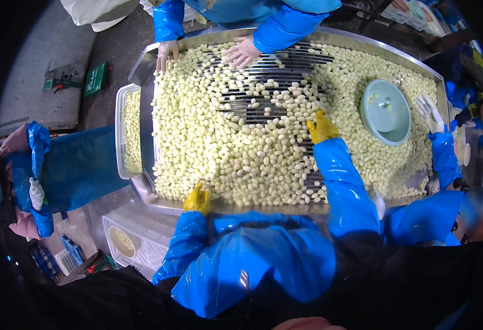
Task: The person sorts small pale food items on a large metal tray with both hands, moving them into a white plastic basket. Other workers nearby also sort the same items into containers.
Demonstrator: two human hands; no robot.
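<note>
Pale green oval pieces, apparently fruits (208, 136), cover a metal sorting table (390, 47) with a slatted bar grate (266, 68) in its bed. My left hand (198, 199), in a yellow glove, rests at the near rim against the closest fruits; its fingertips point into the heap, and whether it grips any is not visible. Farther in, right of the grate's middle, my right hand (323, 128) in a yellow glove touches the fruits with its fingers apart. I see nothing held in it. Blue waterproof sleeves cover both my forearms.
Across the table, a co-worker's gloved hands (243, 51) touch the fruits. A light blue basin (385, 111) sits on the heap at right, near another person's white-gloved hand (430, 113). A white crate (121, 136) of fruits stands at the left end. Another person sits far left.
</note>
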